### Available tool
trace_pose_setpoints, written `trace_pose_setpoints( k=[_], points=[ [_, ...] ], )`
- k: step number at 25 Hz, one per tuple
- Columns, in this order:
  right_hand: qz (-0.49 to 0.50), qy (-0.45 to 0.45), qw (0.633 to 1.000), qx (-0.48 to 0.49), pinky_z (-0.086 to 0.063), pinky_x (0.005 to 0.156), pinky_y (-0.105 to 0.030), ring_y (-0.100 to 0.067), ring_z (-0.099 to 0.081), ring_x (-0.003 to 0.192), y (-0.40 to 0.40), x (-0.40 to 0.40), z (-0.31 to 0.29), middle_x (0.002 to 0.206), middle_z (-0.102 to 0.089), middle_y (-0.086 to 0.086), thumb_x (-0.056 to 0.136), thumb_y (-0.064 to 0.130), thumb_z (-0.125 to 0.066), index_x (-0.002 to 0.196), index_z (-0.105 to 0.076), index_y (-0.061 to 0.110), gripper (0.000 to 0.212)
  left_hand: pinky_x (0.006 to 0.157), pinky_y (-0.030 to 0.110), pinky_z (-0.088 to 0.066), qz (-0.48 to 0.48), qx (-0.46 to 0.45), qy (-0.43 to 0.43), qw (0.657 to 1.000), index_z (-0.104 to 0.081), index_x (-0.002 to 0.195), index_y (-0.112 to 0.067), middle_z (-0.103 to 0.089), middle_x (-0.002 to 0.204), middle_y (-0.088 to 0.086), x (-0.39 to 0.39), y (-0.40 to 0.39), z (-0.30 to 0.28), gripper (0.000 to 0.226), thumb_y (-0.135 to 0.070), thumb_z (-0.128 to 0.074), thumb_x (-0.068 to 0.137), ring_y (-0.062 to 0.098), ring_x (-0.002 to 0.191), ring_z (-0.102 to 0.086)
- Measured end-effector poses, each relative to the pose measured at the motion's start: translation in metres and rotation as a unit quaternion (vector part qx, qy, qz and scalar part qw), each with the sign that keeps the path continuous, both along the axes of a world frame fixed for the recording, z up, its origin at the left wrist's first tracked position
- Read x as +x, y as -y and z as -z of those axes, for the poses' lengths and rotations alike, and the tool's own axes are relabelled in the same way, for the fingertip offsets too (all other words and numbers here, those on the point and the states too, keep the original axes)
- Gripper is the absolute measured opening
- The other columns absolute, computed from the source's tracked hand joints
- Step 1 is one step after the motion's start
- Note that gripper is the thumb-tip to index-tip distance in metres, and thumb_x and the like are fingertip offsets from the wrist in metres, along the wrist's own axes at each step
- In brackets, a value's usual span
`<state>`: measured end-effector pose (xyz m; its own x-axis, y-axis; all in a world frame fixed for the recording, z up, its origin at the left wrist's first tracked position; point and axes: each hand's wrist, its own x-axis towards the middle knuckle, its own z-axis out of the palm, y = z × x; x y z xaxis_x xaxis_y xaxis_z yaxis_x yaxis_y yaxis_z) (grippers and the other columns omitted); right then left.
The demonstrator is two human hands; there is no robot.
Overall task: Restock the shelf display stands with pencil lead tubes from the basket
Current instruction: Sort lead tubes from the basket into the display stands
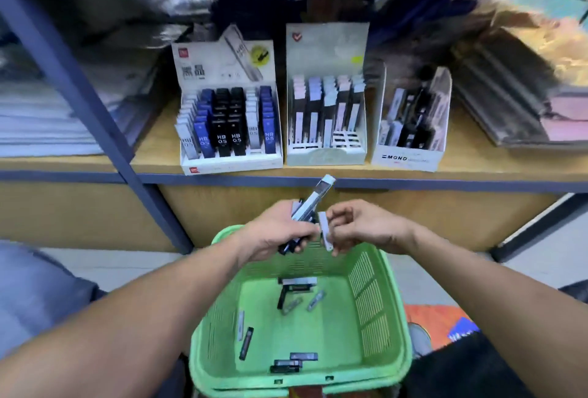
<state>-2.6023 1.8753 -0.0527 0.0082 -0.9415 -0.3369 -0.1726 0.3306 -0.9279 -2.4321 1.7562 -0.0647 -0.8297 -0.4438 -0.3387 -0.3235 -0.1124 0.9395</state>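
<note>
My left hand (280, 229) grips a bunch of pencil lead tubes (313, 203) above the far rim of the green basket (375, 295); one pale tube sticks up toward the shelf. My right hand (356, 225) pinches a single white tube (325, 230) just beside the bunch. Several loose tubes (296, 289) lie on the basket floor. Three display stands sit on the wooden shelf: a left stand (229, 162) with HB 0.5 tubes, a middle stand (326, 154) and a right stand (407, 157) marked MONO.
A blue metal upright (95, 111) slants down the left of the shelf. Stacked paper goods lie on the shelf at left (47, 130) and right (515, 104). An orange object (439, 321) sits on the floor right of the basket.
</note>
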Motion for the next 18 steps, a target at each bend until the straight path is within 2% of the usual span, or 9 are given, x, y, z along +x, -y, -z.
trace_pose_setpoints(
  k=[2, 4, 6, 9, 12, 13, 14, 16, 18],
  points=[
    [0.007, 0.005, 0.999, -0.034, -0.058, 0.070, -0.034, -0.033, -0.072, 0.076, -0.001, -0.010, -0.030, 0.084, -0.070, -0.012, 0.092, -0.003, -0.063, 0.097, -0.067, 0.012, 0.017, 0.040, 0.023, -0.041, 0.011, 0.004, -0.025, 1.000, -0.052, 0.091, -0.009, -0.064, 0.064, 0.008, -0.008, 0.009, -0.037, 0.017, 0.002, -0.066, 0.092, 0.014, 0.047, -0.050],
    [0.011, 0.021, 0.998, -0.053, -0.060, 0.069, -0.033, -0.037, -0.074, 0.081, -0.002, -0.020, -0.061, 0.086, -0.067, -0.009, 0.097, 0.003, -0.063, 0.107, -0.068, 0.012, 0.014, 0.040, 0.021, -0.042, 0.004, 0.003, -0.056, 0.998, -0.056, 0.093, -0.008, -0.068, 0.069, 0.011, -0.016, 0.017, -0.074, 0.013, -0.001, -0.066, 0.093, 0.013, 0.047, -0.051],
    [0.021, 0.012, 0.996, -0.089, -0.059, 0.066, -0.029, -0.033, -0.074, 0.077, 0.000, -0.030, -0.088, 0.094, -0.072, -0.009, 0.096, 0.008, -0.067, 0.115, -0.069, 0.007, 0.019, 0.041, 0.021, -0.043, -0.004, 0.000, -0.095, 0.996, -0.061, 0.094, -0.007, -0.069, 0.073, 0.014, -0.025, 0.023, -0.106, 0.006, -0.005, -0.067, 0.095, 0.013, 0.049, -0.051],
    [0.102, -0.080, 0.976, -0.172, -0.057, 0.074, -0.029, -0.021, -0.070, 0.075, 0.009, -0.047, -0.118, 0.094, -0.077, -0.010, 0.091, 0.006, -0.072, 0.111, -0.077, 0.007, 0.020, 0.042, 0.021, -0.041, -0.017, -0.005, -0.122, 0.992, -0.063, 0.098, -0.001, -0.070, 0.080, 0.019, -0.048, 0.028, -0.136, 0.010, -0.010, -0.066, 0.096, 0.013, 0.050, -0.049],
    [0.176, -0.143, 0.951, -0.211, -0.057, 0.087, -0.044, -0.028, -0.072, 0.090, 0.018, -0.070, -0.137, 0.096, -0.078, -0.011, 0.085, 0.001, -0.078, 0.103, -0.080, 0.013, 0.022, 0.043, 0.021, -0.043, -0.026, 0.011, -0.126, 0.992, -0.059, 0.107, 0.005, -0.070, 0.081, 0.022, -0.079, 0.032, -0.150, 0.021, -0.006, -0.070, 0.093, 0.014, 0.051, -0.052],
    [0.186, -0.155, 0.946, -0.214, -0.058, 0.089, -0.044, -0.030, -0.072, 0.095, 0.021, -0.078, -0.142, 0.097, -0.078, -0.008, 0.083, -0.001, -0.078, 0.105, -0.079, 0.014, 0.026, 0.043, 0.021, -0.044, -0.031, -0.005, -0.123, 0.992, -0.059, 0.109, 0.006, -0.069, 0.082, 0.021, -0.089, 0.034, -0.152, 0.026, -0.003, -0.073, 0.089, 0.014, 0.052, -0.054],
    [0.192, -0.154, 0.946, -0.211, -0.060, 0.090, -0.041, -0.029, -0.073, 0.098, 0.024, -0.087, -0.147, 0.099, -0.078, -0.006, 0.083, -0.003, -0.077, 0.108, -0.077, 0.015, 0.032, 0.043, 0.022, -0.045, -0.040, -0.029, -0.119, 0.992, -0.059, 0.109, 0.007, -0.068, 0.081, 0.020, -0.098, 0.036, -0.153, 0.029, 0.000, -0.075, 0.086, 0.015, 0.052, -0.055],
    [0.197, -0.093, 0.956, -0.196, -0.061, 0.087, -0.035, -0.027, -0.074, 0.099, 0.029, -0.106, -0.157, 0.103, -0.077, -0.011, 0.085, -0.007, -0.073, 0.119, -0.070, 0.011, 0.038, 0.043, 0.024, -0.045, -0.063, -0.085, -0.117, 0.988, -0.061, 0.102, 0.002, -0.066, 0.073, 0.012, -0.115, 0.040, -0.152, 0.026, 0.003, -0.077, 0.082, 0.015, 0.051, -0.056],
    [0.202, -0.051, 0.962, -0.177, -0.062, 0.079, -0.033, -0.029, -0.074, 0.094, 0.031, -0.121, -0.165, 0.100, -0.076, -0.018, 0.088, -0.003, -0.071, 0.118, -0.068, 0.004, 0.031, 0.044, 0.025, -0.045, -0.081, -0.125, -0.122, 0.981, -0.062, 0.093, -0.005, -0.064, 0.063, 0.004, -0.124, 0.041, -0.149, 0.021, 0.002, -0.078, 0.081, 0.015, 0.050, -0.056]
  ],
)
